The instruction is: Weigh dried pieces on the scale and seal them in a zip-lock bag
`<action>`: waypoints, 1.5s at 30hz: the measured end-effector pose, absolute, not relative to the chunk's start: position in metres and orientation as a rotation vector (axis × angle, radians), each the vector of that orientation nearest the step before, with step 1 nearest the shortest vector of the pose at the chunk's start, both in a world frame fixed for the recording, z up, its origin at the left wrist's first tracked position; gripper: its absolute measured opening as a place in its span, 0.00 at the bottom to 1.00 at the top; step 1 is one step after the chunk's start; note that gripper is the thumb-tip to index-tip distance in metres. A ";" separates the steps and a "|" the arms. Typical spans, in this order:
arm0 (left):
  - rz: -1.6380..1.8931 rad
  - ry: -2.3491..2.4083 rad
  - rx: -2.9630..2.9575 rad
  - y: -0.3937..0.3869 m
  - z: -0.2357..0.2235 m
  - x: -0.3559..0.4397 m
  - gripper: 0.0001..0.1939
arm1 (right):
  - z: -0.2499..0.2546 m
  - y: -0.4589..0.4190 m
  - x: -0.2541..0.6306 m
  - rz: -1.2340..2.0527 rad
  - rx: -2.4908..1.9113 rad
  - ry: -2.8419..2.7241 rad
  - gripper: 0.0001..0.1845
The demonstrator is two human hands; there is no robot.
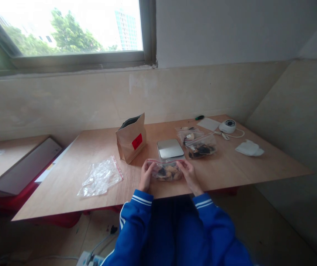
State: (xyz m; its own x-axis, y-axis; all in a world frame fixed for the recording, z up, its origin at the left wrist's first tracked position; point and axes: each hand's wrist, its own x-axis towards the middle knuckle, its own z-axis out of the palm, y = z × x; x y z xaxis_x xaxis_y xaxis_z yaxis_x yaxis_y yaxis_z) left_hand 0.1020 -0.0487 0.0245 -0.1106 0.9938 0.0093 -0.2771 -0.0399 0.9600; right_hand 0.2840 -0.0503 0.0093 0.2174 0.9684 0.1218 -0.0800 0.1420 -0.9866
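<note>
Near the table's front edge lies a clear zip bag (pixel 167 172) with a red seal strip, holding pale tan and dark dried pieces. My left hand (pixel 147 173) pinches its upper left corner, and my right hand (pixel 187 172) pinches the upper right corner. Just behind the bag is a flat silver scale (pixel 171 148). A standing brown paper pouch (pixel 130 142) with a red label, open at its top, is behind and left of my left hand. Filled zip bags (pixel 202 147) with similar dark pieces lie to the right of the scale.
Flattened clear zip bags (pixel 100 178) lie on the left of the wooden table (pixel 238 168). At the right are a white dome camera (pixel 227 126) with its cable, a crumpled white cloth or tissue (pixel 249 147), a white sheet (pixel 208 124) and a green-handled tool (pixel 199 118). A power strip (pixel 88 258) sits on the floor.
</note>
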 end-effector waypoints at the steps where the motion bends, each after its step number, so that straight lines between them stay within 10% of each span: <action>1: 1.419 1.052 0.958 -0.049 0.024 0.102 0.15 | 0.010 -0.050 0.284 1.014 -1.137 -1.053 0.18; 45: 1.379 1.118 1.164 -0.049 0.025 0.100 0.13 | 0.010 -0.053 0.282 1.054 -1.091 -1.118 0.16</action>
State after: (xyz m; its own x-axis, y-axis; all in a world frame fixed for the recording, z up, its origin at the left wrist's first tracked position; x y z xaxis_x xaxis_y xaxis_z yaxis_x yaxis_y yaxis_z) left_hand 0.1003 -0.0492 0.0247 -0.0659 0.9933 0.0944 -0.1130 -0.1014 0.9884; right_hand 0.2817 -0.0528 0.0098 0.1306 0.9814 0.1407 -0.0825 0.1522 -0.9849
